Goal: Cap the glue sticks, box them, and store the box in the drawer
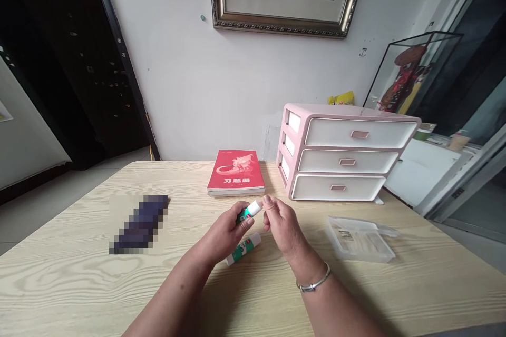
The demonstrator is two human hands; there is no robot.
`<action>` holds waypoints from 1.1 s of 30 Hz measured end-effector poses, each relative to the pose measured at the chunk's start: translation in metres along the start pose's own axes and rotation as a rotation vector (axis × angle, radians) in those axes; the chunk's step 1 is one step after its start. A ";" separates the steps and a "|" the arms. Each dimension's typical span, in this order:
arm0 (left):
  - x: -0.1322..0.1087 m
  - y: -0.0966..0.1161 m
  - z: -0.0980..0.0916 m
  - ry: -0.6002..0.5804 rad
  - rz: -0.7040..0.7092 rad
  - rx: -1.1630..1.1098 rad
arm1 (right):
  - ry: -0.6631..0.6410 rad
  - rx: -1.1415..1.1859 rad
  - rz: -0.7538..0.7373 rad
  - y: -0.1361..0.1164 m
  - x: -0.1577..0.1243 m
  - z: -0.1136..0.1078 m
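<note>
Left grip (227, 233): closed round a green-and-white glue stick (248, 212), thumb on the near side, fingers wrapped over the far side. Stick sits just above the counter (59, 287), near side of the red workbook (236, 172). Long axis runs slantwise: body end buried in the left palm, white end pointing right and away from the wearer, straight at the right grip (282, 225). So the right is nearer the white end, left owns the body.

Right grip: thumb and fingertips bunched right at that white end. Can't tell if they pinch it or only touch.

Second glue stick (244, 249) lies on the counter below the held one, roughly parallel, nearer the left hand, not grasped. Clear plastic case (361, 242) is well off to the right.
</note>
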State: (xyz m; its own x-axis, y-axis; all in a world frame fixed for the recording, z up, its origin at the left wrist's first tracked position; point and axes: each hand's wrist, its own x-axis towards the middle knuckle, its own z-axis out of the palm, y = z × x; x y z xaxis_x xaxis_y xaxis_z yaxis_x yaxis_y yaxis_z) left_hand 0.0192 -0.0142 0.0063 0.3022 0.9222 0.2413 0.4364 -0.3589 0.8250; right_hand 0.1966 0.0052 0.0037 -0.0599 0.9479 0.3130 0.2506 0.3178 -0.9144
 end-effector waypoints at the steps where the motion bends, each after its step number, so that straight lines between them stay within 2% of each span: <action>1: 0.000 0.001 -0.002 0.002 -0.028 -0.087 | 0.008 0.058 0.016 0.000 0.001 -0.001; 3: 0.000 0.003 -0.007 0.018 -0.078 -0.255 | 0.032 0.116 0.041 0.002 0.002 -0.002; 6: 0.001 0.004 -0.011 0.117 -0.124 -0.389 | 0.050 0.086 0.050 0.006 0.004 -0.002; 9: 0.002 0.003 -0.011 0.223 -0.173 -0.396 | 0.048 0.033 0.039 0.010 0.005 -0.002; 14: 0.005 -0.003 -0.011 0.336 -0.267 -0.436 | 0.055 0.052 0.080 0.014 0.008 -0.001; 19: 0.009 -0.016 -0.013 0.426 -0.241 -0.530 | 0.051 0.038 0.082 0.017 0.009 0.000; 23: 0.009 -0.018 -0.012 0.478 -0.242 -0.560 | 0.050 0.019 0.100 0.016 0.009 0.000; 26: 0.008 -0.015 -0.014 0.499 -0.256 -0.447 | 0.062 0.018 0.100 0.017 0.010 0.000; 29: 0.009 -0.016 -0.019 0.492 -0.287 -0.133 | 0.047 -0.043 0.096 0.021 0.012 -0.001; 33: 0.016 -0.028 -0.020 0.329 -0.350 0.368 | 0.022 -0.161 0.054 0.028 0.013 -0.001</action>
State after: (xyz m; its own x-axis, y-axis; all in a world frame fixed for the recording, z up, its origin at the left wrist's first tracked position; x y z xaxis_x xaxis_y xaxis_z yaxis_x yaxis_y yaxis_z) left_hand -0.0051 0.0131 -0.0027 -0.1643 0.9697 0.1810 0.7448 0.0017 0.6672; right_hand 0.2036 0.0266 -0.0175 -0.0212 0.9621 0.2719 0.4043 0.2569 -0.8778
